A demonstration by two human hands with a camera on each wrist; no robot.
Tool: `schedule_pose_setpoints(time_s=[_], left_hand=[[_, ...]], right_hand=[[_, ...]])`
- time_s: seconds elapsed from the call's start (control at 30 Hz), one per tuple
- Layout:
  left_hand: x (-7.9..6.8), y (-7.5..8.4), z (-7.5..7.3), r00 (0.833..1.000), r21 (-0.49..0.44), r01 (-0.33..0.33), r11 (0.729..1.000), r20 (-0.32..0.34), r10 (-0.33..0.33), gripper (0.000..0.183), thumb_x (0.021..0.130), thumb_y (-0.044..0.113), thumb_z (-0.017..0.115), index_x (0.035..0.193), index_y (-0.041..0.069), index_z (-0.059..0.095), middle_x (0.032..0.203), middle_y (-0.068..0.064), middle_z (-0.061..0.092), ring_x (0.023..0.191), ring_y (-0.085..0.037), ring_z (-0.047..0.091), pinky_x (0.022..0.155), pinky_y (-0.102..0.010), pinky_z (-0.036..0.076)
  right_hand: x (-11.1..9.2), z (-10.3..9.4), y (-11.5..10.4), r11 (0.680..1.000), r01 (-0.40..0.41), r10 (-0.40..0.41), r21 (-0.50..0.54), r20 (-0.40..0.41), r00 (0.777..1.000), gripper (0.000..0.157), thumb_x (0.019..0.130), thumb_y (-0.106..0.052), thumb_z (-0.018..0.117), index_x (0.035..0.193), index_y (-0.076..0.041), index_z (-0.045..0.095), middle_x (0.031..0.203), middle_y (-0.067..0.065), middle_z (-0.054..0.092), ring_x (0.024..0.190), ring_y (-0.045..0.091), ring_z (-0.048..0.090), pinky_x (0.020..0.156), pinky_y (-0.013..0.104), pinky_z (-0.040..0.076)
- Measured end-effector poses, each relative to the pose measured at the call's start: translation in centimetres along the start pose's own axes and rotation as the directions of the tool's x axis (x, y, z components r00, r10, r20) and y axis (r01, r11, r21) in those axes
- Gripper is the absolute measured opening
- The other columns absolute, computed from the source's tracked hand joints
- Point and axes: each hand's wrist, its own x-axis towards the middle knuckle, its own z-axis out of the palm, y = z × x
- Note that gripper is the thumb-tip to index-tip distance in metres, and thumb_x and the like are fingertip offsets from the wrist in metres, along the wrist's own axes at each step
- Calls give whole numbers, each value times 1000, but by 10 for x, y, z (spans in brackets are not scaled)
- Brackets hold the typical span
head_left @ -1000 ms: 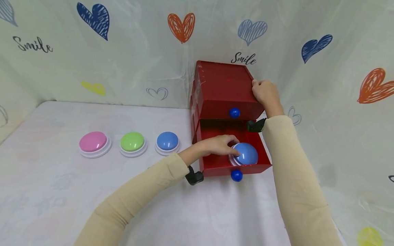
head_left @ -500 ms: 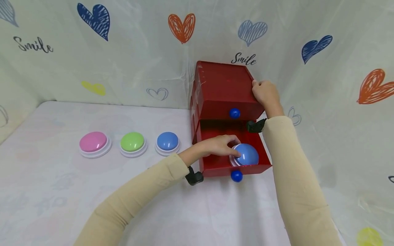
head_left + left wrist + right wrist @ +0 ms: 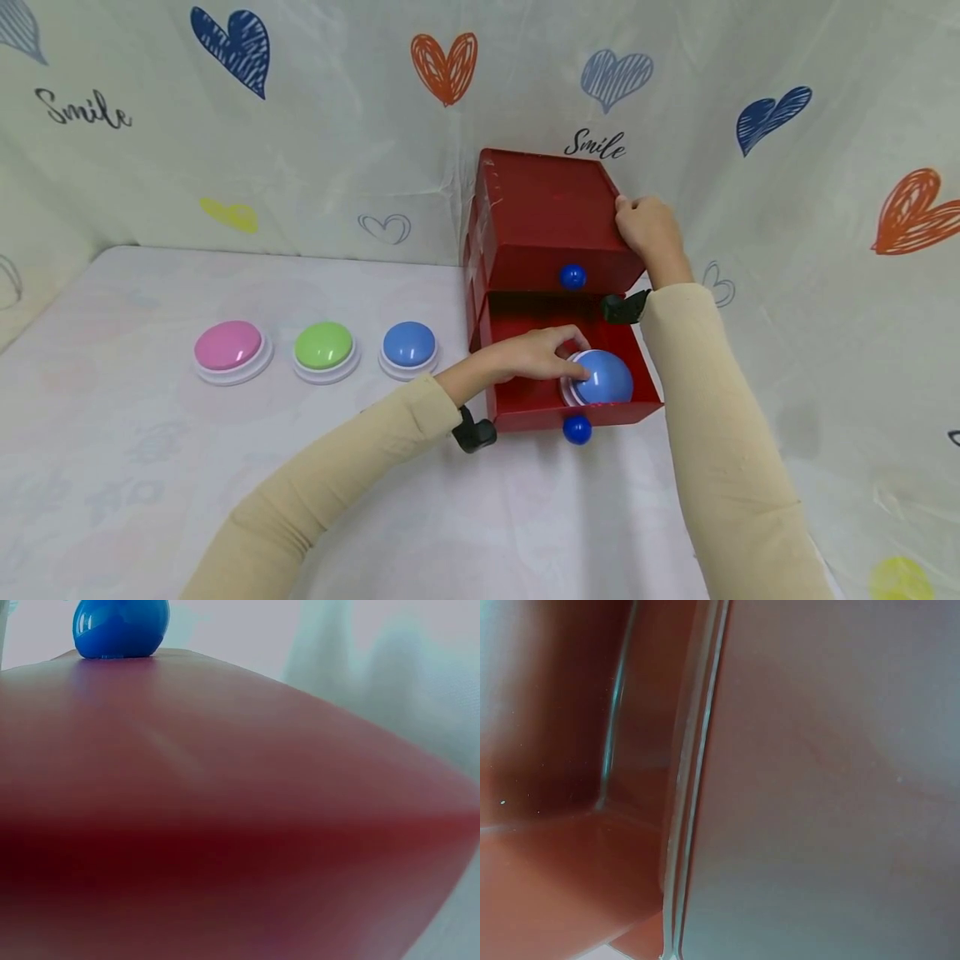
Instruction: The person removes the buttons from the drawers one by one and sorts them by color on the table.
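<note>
In the head view a large blue dome push button [image 3: 609, 375] with a white base lies tilted inside the pulled-out lower drawer [image 3: 517, 404] of a red cabinet [image 3: 551, 200]. My left hand [image 3: 542, 353] reaches over the drawer's left side and holds this button at its left, thumb on the dome and fingers bent behind it. My right hand [image 3: 649, 232] grips the cabinet's top right edge; some of its fingers are hidden. The left wrist view has the red drawer front [image 3: 225, 750] with its blue knob [image 3: 121, 628]. Red panels [image 3: 817, 787] fill the right wrist view, without either hand.
Left of the cabinet stand three push buttons on the white-covered table: pink [image 3: 228, 346], green [image 3: 323, 346] and a smaller blue one [image 3: 408, 344]. The upper drawer, with a blue knob [image 3: 573, 277], is closed. A heart-printed cloth [image 3: 322, 142] hangs behind.
The large blue button has shifted slightly to the right in the drawer, and my left fingers have moved slightly right with it. My right hand stays on the cabinet edge.
</note>
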Motion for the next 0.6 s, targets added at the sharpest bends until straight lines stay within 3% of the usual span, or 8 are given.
schedule_pose_setpoints(time_s=[0.23, 0.43, 0.6], left_hand=[[0, -1, 0, 1000, -34, -15, 999, -17, 14, 37, 88, 28, 63, 120, 15, 48, 124, -8, 55, 111, -21, 53, 86, -30, 51], [0, -2, 0, 999, -46, -23, 999, -50, 20, 32, 88, 31, 63, 111, 15, 48, 98, -6, 60, 85, -15, 55, 69, -21, 50], [0, -1, 2, 998, -81, -2, 997, -62, -3, 37, 87, 32, 65, 111, 13, 45, 85, -6, 60, 72, -14, 56, 64, -20, 50]], right_hand=[[-1, 0, 0, 1000, -5, 5, 4, 2, 1000, 57, 99, -42, 23, 123, 1, 53, 102, 17, 55, 88, 28, 55, 67, 32, 47], [0, 1, 0, 1000, 0, 0, 5, -1, 1000, 57, 99, -42, 23, 124, 1, 52, 102, 17, 55, 87, 27, 55, 67, 31, 48], [0, 1, 0, 1000, -5, 5, 4, 0, 1000, 57, 99, -42, 23, 123, 0, 53, 101, 17, 55, 87, 27, 55, 66, 31, 48]])
